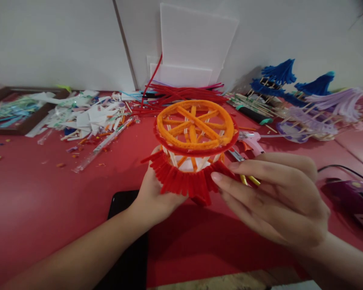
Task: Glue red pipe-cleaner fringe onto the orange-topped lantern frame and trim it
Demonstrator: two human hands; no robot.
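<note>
Model (195, 152) is held up between the two hands. The left hand (161, 199) grasps it from the left and below, most of its fingers hidden behind the red fringe (181, 181). The right hand (275, 197) pinches that fringe near its right end with the fingertips, the rest of the hand bent loosely. Above both hands is the model's orange wheel (192, 123), spoked and edged in red, carried on pale sticks (a few orange strips show among them).

A black phone (128, 249) lies under the left wrist and forearm, partly covered by them. Just beyond the right fingertips is a yellow-handled tool (251, 180), partly hidden, and past it a pink glue gun (252, 141). To the right of the right hand rests a purple device (351, 201), with a black cord (345, 168) near it. Farther beyond the right hand stand a lilac model (323, 117) and blue roofs (278, 74).

Ahead of the left hand and to its left are a clear tube (101, 148), a heap of scraps (93, 114) and, well apart, a tray (26, 128). Straight ahead of both hands, red stems (187, 94) lie before a white board (196, 36).
</note>
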